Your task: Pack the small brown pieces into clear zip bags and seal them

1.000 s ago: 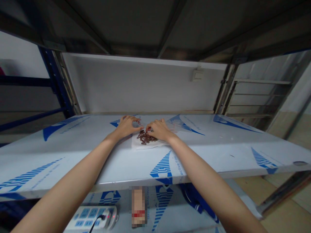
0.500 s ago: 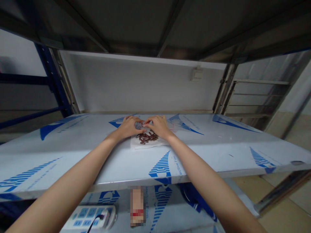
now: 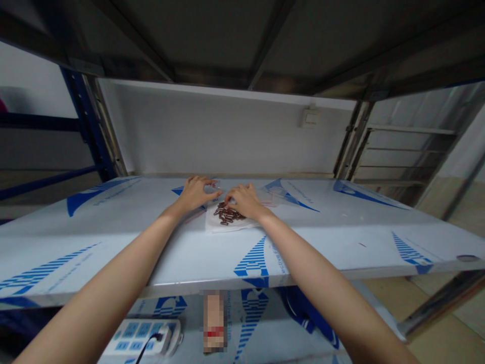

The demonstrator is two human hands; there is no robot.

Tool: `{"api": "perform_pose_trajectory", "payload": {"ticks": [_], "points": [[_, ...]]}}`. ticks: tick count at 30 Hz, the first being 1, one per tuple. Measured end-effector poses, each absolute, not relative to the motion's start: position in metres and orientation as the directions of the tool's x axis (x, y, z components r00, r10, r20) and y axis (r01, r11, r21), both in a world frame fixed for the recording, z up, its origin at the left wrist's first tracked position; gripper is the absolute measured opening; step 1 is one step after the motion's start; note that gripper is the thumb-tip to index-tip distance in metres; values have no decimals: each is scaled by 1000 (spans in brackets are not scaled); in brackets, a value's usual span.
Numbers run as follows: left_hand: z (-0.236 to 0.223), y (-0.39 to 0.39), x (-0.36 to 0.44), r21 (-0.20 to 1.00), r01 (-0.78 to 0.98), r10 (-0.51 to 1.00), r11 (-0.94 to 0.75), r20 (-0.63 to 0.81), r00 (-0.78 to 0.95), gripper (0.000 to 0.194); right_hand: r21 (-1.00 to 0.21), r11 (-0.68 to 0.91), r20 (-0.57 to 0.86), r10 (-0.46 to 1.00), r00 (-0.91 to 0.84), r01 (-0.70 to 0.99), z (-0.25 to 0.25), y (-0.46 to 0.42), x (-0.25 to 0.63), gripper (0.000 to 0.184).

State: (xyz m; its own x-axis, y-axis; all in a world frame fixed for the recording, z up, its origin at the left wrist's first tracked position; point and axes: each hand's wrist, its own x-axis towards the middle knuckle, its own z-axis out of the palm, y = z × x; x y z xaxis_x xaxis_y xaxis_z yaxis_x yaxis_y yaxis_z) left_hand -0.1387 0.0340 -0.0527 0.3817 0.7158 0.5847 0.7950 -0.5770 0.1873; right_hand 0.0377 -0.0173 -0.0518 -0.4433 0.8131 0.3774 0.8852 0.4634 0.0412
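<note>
A heap of small dark-brown elongated loops (image 3: 228,216) lies on a white sheet (image 3: 217,228) on the shelf. My left hand (image 3: 197,193) is left of the heap and just behind it, thumb and fingers curved around a clear plastic bag (image 3: 214,185), whose outline is hard to make out. On the heap's right side, my right hand (image 3: 244,201) has its thumb and fingertips pinched together at the pile, touching the brown loops. Whatever lies between those fingertips is too small to tell apart from the heap.
Printed blue-and-white film covers the shelf (image 3: 125,227). More clear plastic (image 3: 278,194) lies to the right. A dark upper shelf (image 3: 212,45) hangs low overhead. Below are a power strip (image 3: 142,336), a blurred-out item (image 3: 214,323) and blue cloth (image 3: 306,313).
My hands were together over the clear plastic behind the heap. My left hand has moved slightly left, while the right fingertips have come down onto the brown loops.
</note>
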Motion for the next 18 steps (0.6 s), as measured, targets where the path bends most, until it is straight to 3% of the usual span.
{"api": "perform_pose_trajectory", "payload": {"ticks": [4, 10, 18], "points": [[-52, 31, -138, 130, 802, 716, -584, 547, 433, 40, 10, 426, 412, 823, -392, 905, -50, -15, 43, 14], [-52, 20, -127, 101, 784, 721, -613, 477, 502, 41, -249, 409, 558, 801, -215, 878, -45, -10, 47, 18], [-49, 22, -128, 177, 778, 699, -603, 587, 408, 38, -246, 358, 701, 708, -89, 901, -46, -11, 47, 22]]}}
